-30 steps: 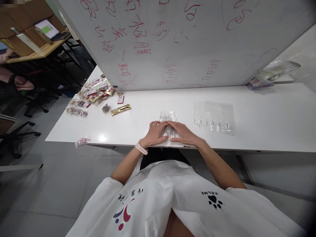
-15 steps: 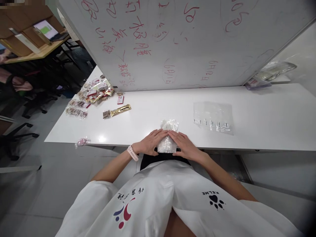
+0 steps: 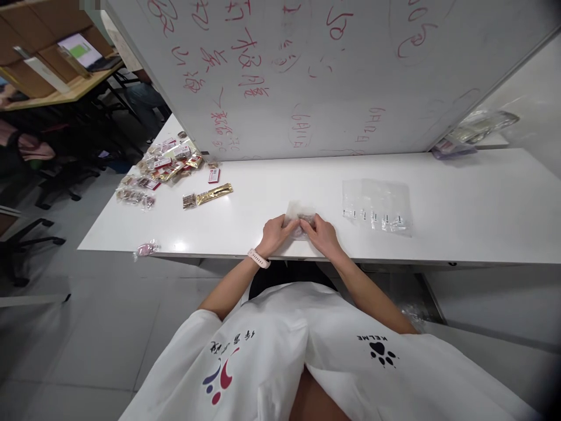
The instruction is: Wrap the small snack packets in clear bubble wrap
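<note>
My left hand (image 3: 275,235) grips the left side of a folded clear plastic bag (image 3: 298,208), fingers curled behind it and thumb on top. On its right side my right hand (image 3: 325,237) does the same. The two thumbs nearly meet at the middle of the bag, just above the front of the white table. Something darker shows through the plastic by the right thumb, but I cannot make out what it is. To the right lies a flat clear plastic bag (image 3: 377,202) with a row of small black marks.
A heap of small wrapped packets (image 3: 166,166) covers the table's left end. Nearer are a gold sachet (image 3: 214,194), a brown packet (image 3: 189,201) and a red-and-white box (image 3: 214,175). One pink packet (image 3: 146,248) overhangs the front edge. A whiteboard (image 3: 280,88) stands behind.
Both hands have moved forward from the table's front edge with the folded bag. Before, they lay flat over it with fingers extended; now the fingers are curled round its sides.
</note>
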A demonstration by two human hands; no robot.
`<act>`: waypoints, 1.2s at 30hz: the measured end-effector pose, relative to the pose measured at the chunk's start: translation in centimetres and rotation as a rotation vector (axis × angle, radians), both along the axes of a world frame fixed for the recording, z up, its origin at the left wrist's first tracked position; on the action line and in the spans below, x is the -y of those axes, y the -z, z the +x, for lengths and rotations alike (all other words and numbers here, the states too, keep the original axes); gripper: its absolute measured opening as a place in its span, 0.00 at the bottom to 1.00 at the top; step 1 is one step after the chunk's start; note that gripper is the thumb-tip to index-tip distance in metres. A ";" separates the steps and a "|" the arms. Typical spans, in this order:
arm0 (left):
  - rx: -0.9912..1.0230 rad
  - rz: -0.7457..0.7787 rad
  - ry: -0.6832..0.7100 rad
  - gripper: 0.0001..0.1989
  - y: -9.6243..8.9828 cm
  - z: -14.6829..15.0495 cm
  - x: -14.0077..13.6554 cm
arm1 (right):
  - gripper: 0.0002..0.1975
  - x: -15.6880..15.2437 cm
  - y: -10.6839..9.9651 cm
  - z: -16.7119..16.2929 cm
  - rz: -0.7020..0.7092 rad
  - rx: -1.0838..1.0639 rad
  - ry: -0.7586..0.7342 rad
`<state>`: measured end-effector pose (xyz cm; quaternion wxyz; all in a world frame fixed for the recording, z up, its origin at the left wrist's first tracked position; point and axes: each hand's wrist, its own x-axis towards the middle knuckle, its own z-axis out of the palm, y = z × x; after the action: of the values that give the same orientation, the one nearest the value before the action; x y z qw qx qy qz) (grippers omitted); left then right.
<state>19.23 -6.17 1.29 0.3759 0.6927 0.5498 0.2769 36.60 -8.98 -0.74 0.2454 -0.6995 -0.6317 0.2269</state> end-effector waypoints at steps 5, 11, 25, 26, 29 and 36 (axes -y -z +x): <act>-0.078 0.169 -0.188 0.18 -0.1 -0.2 0.4 | 0.21 -1.0 0.2 -0.4 0.055 0.080 -0.022; 0.164 -0.154 -0.209 0.32 -0.8 -2.0 1.8 | 0.20 -0.8 0.8 -0.6 0.110 0.065 -0.016; 0.548 -0.199 0.099 0.27 -1.2 0.9 1.2 | 0.29 0.6 -2.9 3.1 -0.021 -0.502 -0.173; 0.479 -0.166 0.184 0.24 -2.0 0.9 1.5 | 0.34 0.6 -3.9 4.1 -0.060 -0.551 -0.250; 0.288 -0.058 0.463 0.21 -4.4 1.6 2.0 | 0.30 0.7 -6.1 7.0 -0.280 -0.591 -0.559; 0.142 0.233 0.670 0.22 -5.3 5.8 2.5 | 0.17 3.0 -5.0 9.8 -0.467 -0.732 -0.559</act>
<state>24.99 -8.66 6.57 0.4017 0.8516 0.2294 0.2465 46.37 -11.94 4.23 0.2177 -0.4149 -0.5996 0.6488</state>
